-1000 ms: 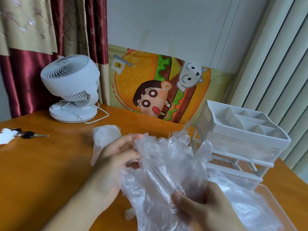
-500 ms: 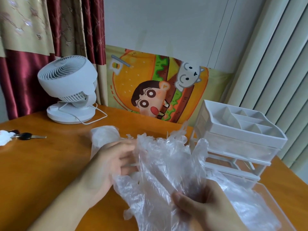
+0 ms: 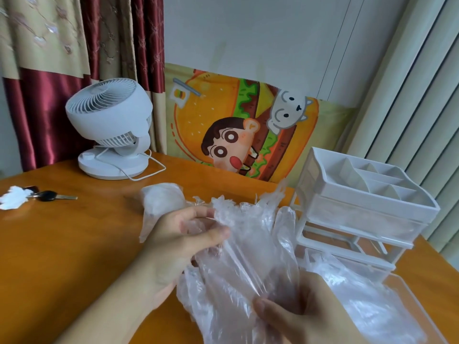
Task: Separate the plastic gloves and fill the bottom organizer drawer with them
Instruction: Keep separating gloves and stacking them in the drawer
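Observation:
A bunch of clear plastic gloves hangs crumpled between both hands above the table. My left hand pinches the upper edge of the bunch between thumb and fingers. My right hand grips the lower end at the bottom of the view. A white organizer stands to the right, with its clear bottom drawer pulled out and several gloves lying inside. A bag of more gloves lies behind my left hand.
A white desk fan with a cord stands at the back left of the wooden table. Keys and a white fluffy thing lie at the left edge. A cartoon cushion leans on the wall.
My left hand's fingers have closed tighter on the upper edge of the gloves. The right hand has kept its hold on the lower end.

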Demonstrator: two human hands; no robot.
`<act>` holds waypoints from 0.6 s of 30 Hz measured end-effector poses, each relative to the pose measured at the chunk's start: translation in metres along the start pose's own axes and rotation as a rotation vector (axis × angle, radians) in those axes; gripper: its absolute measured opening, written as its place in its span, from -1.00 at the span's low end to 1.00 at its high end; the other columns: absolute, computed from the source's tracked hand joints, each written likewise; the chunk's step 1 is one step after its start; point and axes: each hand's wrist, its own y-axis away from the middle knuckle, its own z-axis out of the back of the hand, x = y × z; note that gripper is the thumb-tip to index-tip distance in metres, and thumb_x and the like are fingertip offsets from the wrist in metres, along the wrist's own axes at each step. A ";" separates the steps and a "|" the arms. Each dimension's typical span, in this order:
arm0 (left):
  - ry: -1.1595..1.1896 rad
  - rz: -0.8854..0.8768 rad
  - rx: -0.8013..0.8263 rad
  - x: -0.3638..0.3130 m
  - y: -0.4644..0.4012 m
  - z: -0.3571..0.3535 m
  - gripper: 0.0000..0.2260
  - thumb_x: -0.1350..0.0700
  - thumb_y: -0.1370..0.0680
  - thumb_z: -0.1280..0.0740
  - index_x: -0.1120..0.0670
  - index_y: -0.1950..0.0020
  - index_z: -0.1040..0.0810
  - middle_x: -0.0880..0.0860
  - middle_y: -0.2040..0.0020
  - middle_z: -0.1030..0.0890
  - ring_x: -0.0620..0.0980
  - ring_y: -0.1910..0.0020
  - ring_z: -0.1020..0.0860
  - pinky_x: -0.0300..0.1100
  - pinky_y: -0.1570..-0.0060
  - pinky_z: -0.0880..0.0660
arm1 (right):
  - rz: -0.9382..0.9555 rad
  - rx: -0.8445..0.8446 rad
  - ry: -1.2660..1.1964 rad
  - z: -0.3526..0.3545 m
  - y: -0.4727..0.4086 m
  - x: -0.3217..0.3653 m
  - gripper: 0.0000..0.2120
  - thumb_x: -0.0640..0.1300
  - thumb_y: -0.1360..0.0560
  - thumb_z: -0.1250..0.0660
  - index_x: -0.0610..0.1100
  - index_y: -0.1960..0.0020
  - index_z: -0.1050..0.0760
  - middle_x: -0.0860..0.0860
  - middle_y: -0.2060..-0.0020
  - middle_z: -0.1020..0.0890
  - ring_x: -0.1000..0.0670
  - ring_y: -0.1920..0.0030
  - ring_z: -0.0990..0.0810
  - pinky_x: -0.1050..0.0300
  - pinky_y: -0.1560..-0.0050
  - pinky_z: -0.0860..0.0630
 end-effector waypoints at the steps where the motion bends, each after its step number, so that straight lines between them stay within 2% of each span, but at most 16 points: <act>1: 0.041 -0.007 -0.013 0.001 -0.002 0.003 -0.62 0.18 -0.38 -0.58 0.15 -0.18 -0.67 0.15 0.14 -0.70 0.06 0.20 -0.66 -0.14 0.18 -0.57 | -0.001 0.000 -0.009 0.000 0.000 0.001 -0.76 -0.29 -0.47 -0.55 -0.01 0.25 -0.61 -0.04 0.41 -0.67 0.06 0.36 -0.68 0.35 0.29 -0.45; 3: 0.116 -0.028 -0.046 0.000 -0.003 0.005 -0.65 0.20 -0.38 -0.54 0.12 -0.16 -0.69 0.15 0.10 -0.70 0.07 0.15 -0.66 -0.11 0.11 -0.56 | 0.005 0.004 -0.037 0.001 -0.001 0.002 -0.80 -0.34 -0.47 -0.54 -0.11 0.14 -0.58 -0.02 0.44 -0.64 0.08 0.40 -0.65 0.38 0.33 -0.44; 5: 0.182 -0.045 -0.045 0.000 -0.004 0.005 -0.68 0.23 -0.39 -0.49 0.12 -0.15 -0.70 0.17 0.07 -0.68 0.10 0.11 -0.63 -0.06 0.06 -0.55 | -0.001 -0.002 -0.055 0.000 -0.002 0.001 -0.75 -0.30 -0.43 -0.57 -0.17 0.07 -0.51 0.00 0.46 -0.61 0.08 0.42 -0.63 0.39 0.35 -0.43; 7: 0.252 -0.030 -0.031 -0.001 -0.007 0.005 -0.66 0.28 -0.37 -0.48 0.18 -0.14 -0.70 0.21 0.07 -0.65 0.12 0.11 -0.62 -0.09 0.12 -0.60 | -0.012 -0.019 -0.067 0.000 -0.001 0.000 -0.70 -0.26 -0.39 -0.58 -0.20 0.04 -0.47 -0.02 0.45 -0.63 0.02 0.39 -0.65 0.37 0.33 -0.45; 9: 0.318 0.066 -0.002 -0.001 -0.014 0.007 -0.65 0.30 -0.31 -0.50 0.22 -0.10 -0.70 0.28 0.03 -0.65 0.18 0.10 -0.66 -0.04 0.18 -0.65 | -0.028 -0.023 -0.098 0.002 -0.001 -0.002 -0.76 -0.33 -0.46 -0.57 -0.21 0.08 -0.50 -0.09 0.42 -0.66 -0.06 0.37 -0.68 0.30 0.31 -0.50; 11: 0.276 0.167 0.087 0.000 -0.015 0.008 -0.65 0.17 -0.34 -0.52 0.18 -0.12 -0.72 0.27 -0.08 -0.69 0.24 0.00 -0.70 0.10 0.01 -0.65 | -0.046 -0.018 -0.112 0.004 -0.001 -0.005 -0.81 -0.32 -0.49 -0.56 -0.18 0.22 -0.59 -0.14 0.39 -0.69 -0.11 0.34 -0.71 0.23 0.27 -0.52; 13: 0.115 0.176 0.165 0.004 -0.010 0.010 -0.55 0.00 -0.38 -0.59 0.15 -0.22 -0.69 0.23 -0.16 -0.70 0.23 -0.16 -0.68 0.21 -0.26 -0.54 | -0.049 -0.027 -0.117 0.005 0.000 -0.004 -0.84 -0.29 -0.48 -0.57 -0.15 0.21 -0.65 -0.15 0.37 -0.70 -0.09 0.32 -0.72 0.23 0.25 -0.52; 14: 0.058 0.168 0.163 0.004 -0.006 0.010 -0.52 0.00 -0.38 -0.62 0.15 -0.24 -0.67 0.22 -0.16 -0.70 0.22 -0.18 -0.67 0.20 -0.29 -0.52 | -0.046 -0.027 -0.120 0.005 0.000 -0.004 -0.84 -0.30 -0.48 -0.57 -0.13 0.22 -0.65 -0.15 0.37 -0.70 -0.07 0.31 -0.72 0.24 0.25 -0.52; 16: 0.030 0.091 0.134 0.003 -0.002 0.009 -0.69 0.19 -0.48 -0.55 0.17 -0.21 -0.68 0.25 -0.07 -0.72 0.18 -0.04 -0.70 0.08 -0.12 -0.60 | -0.042 -0.015 -0.122 0.005 0.000 -0.003 -0.82 -0.30 -0.48 -0.57 -0.13 0.23 -0.65 -0.15 0.38 -0.69 -0.06 0.33 -0.71 0.26 0.27 -0.50; 18: 0.002 0.030 0.092 -0.001 0.001 0.007 -0.74 0.37 -0.54 -0.40 0.18 -0.21 -0.65 0.25 -0.01 -0.72 0.19 0.08 -0.70 0.01 0.04 -0.60 | -0.039 -0.011 -0.124 0.005 0.001 -0.002 -0.82 -0.27 -0.48 -0.57 -0.13 0.25 -0.64 -0.14 0.40 -0.67 -0.04 0.34 -0.70 0.28 0.28 -0.49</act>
